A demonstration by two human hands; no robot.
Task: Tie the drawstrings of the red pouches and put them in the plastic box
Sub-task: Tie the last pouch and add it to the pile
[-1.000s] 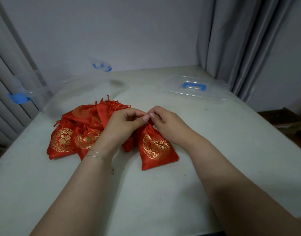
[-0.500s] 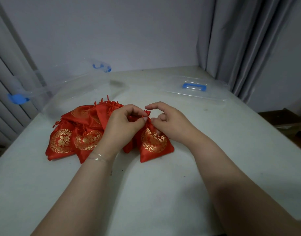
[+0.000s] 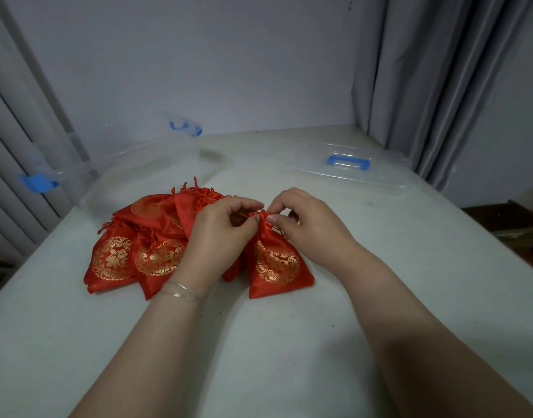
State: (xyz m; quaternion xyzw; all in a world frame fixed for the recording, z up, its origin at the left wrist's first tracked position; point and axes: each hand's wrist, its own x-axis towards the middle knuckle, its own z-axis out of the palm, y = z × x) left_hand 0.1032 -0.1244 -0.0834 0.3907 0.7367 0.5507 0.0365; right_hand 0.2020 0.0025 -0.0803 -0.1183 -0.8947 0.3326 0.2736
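Two hands were in view — the left hand (image 3: 220, 233) and the right hand (image 3: 307, 227) — and both pinched at the neck of one red pouch (image 3: 276, 260). Beside it lay a heap of pouches (image 3: 144, 239); at least four showed there, though overlap made the exact number hard to tell. One clear plastic box (image 3: 132, 173) stood behind the heap, with two blue latches (image 3: 37, 184) showing. One clear lid (image 3: 349, 170) lay apart — a single blue handle on it. One table (image 3: 289, 342) held them all.
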